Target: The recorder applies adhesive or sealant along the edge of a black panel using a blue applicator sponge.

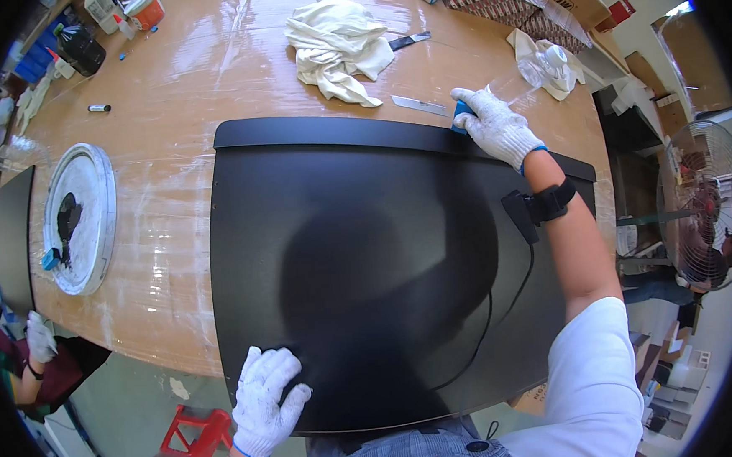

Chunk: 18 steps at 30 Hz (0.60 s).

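While the panel [366, 228] is lying on the table [167, 266], the left hand [267, 395] is resting spread at its near-left corner; the right hand [498, 126] is gripping a block [460, 117] at the far edge, seemingly rubbing, apparently calling next for even pressure.

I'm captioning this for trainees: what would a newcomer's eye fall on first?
First, the large black panel in the middle, with the gloved right hand holding a blue block at its far edge and the gloved left hand at its near left corner. Then the round white tray with a black smear, on the table to its left. The red stool also stands out at the lower left.
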Available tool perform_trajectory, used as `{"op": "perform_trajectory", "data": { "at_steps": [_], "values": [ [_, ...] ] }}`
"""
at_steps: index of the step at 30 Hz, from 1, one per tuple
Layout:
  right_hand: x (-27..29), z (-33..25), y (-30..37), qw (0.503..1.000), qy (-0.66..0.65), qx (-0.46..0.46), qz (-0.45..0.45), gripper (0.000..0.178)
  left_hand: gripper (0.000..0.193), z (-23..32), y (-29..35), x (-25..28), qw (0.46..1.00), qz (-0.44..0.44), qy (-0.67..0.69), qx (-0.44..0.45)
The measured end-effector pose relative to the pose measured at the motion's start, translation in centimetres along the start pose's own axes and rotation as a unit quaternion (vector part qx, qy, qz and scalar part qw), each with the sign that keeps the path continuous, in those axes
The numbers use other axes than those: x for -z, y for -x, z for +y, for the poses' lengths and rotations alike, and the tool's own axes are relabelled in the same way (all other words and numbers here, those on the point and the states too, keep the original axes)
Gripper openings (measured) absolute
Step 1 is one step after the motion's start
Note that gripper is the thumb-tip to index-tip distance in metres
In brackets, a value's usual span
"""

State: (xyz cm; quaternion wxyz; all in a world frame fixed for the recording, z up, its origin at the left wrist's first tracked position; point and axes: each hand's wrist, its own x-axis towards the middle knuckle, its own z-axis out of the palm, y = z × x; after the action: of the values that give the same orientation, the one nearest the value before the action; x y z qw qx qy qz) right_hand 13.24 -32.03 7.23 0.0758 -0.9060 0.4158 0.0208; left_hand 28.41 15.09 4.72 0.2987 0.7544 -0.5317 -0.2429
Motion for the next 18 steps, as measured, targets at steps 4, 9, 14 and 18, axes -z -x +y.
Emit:
{"op": "perform_trajectory", "data": {
  "at_steps": [4, 9, 14, 18],
  "values": [
    [-1.3, -0.3, -1.4, 0.991, -0.095, 0.094, 0.012, 0.041, 0.046, 3.5, -2.1, -4.0, 0.997, 0.077, -0.025, 0.018],
    [-0.4, -3.0, -2.0, 0.986, -0.114, 0.105, -0.055, 0.042, 0.060, 5.6, -3.5, -8.5, 0.986, 0.046, -0.149, 0.052],
    [-0.1, 7.4, 0.5, 0.991, -0.086, 0.099, -0.003, 0.042, 0.071, 4.1, -2.2, -9.8, 0.968, 0.047, -0.245, 0.000],
    [1.3, 7.9, 1.6, 0.995, -0.085, 0.031, -0.049, 0.042, 0.070, 4.5, -2.1, -10.1, 0.962, 0.053, -0.266, 0.004]
  ]
}}
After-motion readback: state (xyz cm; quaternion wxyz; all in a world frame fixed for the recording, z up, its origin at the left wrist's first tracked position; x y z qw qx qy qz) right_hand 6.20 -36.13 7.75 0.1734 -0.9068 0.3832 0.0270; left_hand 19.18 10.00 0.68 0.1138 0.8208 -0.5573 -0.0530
